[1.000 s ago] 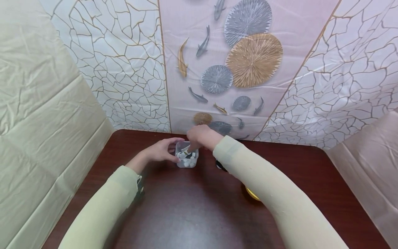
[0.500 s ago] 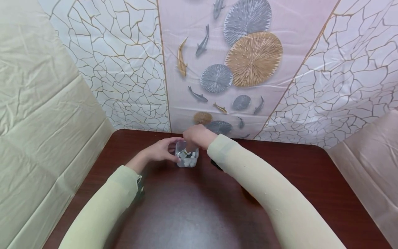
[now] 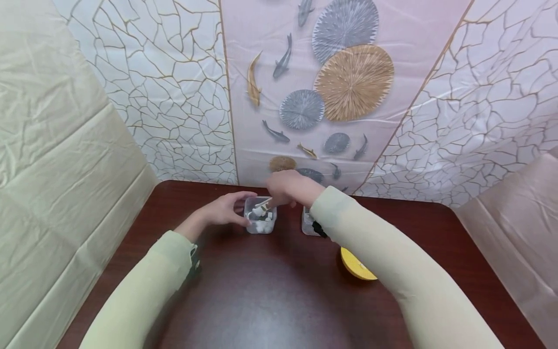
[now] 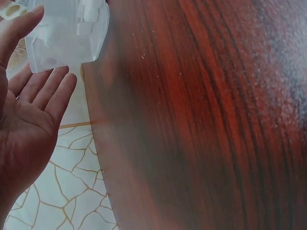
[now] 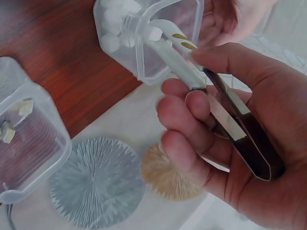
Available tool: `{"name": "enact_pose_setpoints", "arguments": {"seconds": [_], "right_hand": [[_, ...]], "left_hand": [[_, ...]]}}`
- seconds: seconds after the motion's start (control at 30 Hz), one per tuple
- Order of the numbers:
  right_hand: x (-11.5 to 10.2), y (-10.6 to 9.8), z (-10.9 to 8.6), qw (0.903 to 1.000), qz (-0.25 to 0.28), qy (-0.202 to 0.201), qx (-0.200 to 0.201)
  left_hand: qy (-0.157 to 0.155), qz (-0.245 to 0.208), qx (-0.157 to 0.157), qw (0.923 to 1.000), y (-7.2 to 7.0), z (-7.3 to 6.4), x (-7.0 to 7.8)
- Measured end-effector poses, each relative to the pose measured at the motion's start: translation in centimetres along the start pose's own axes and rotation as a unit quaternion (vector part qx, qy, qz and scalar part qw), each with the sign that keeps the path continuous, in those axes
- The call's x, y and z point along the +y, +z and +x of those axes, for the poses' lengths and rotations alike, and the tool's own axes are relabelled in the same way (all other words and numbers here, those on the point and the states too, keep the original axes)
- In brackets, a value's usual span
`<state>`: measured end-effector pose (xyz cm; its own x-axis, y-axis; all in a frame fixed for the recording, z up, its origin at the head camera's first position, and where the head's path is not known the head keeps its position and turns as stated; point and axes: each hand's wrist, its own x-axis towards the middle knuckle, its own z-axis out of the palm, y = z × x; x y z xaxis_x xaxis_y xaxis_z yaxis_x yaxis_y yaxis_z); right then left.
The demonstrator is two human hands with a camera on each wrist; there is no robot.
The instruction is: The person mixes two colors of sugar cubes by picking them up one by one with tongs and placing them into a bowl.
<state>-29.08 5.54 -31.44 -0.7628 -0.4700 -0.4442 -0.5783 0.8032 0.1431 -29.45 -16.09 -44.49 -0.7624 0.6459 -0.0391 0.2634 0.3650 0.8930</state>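
Note:
A clear plastic container (image 3: 260,228) stands near the table's back edge, holding several white balls (image 5: 115,21). My left hand (image 3: 224,209) holds the container's left side between thumb and fingers; in the left wrist view the fingers lie fairly straight against it. My right hand (image 5: 225,124) grips a pair of tweezers (image 5: 230,122) with dark metal arms and white tips, thumb on one side and fingers on the other. The tips reach in over the container's rim, with a small white ball (image 5: 154,33) at their ends. In the head view, the right hand hides part of the tweezers.
A second clear container (image 5: 36,155) with a few small pale pieces stands to the right, partly under my right wrist. Nearer lies a yellow round object (image 3: 355,264), half hidden by the right sleeve. Patterned cloth rises behind the dark wooden table (image 3: 257,300).
My right hand dipped left over the container, then moved back right and slightly up with the tweezers. The second container and yellow object show more now. My left hand stays in place.

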Motion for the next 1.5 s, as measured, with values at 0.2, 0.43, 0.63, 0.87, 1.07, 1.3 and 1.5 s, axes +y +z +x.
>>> {"name": "enact_pose_setpoints", "arguments": {"seconds": [0.2, 0.43, 0.63, 0.87, 1.07, 1.3, 1.5], "right_hand": [[2.2, 0.2, -2.4, 0.9988, 0.026, -0.027, 0.03], [4.6, 0.9, -5.8, 0.9946, 0.044, -0.057, 0.075], [6.1, 2.0, -8.3, 0.9918, 0.045, -0.064, 0.1], [7.5, 3.4, -11.1, 0.9927, 0.053, -0.047, 0.098], [8.9, 4.8, -14.1, 0.9912, 0.07, -0.039, 0.106], [10.6, 6.9, -17.9, 0.9855, 0.08, -0.043, 0.143], [12.1, 9.0, -20.4, 0.9863, 0.095, -0.023, 0.133]], "left_hand": [[0.0, -0.003, -0.002, 1.0, 0.1, 0.0, 0.3], [-0.013, 0.011, 0.003, 0.9999, 0.3, 0.0, 0.5], [-0.019, 0.017, 0.005, 0.9997, 0.3, 0.1, 0.4], [-0.019, 0.021, 0.006, 0.9996, 0.2, -0.1, 0.2], [-0.022, 0.023, 0.004, 0.9995, 0.2, -0.1, 0.1], [-0.022, 0.015, 0.009, 0.9996, 0.2, -0.1, 0.2], [-0.019, 0.012, 0.007, 0.9997, 0.2, 0.0, 0.2]]}}
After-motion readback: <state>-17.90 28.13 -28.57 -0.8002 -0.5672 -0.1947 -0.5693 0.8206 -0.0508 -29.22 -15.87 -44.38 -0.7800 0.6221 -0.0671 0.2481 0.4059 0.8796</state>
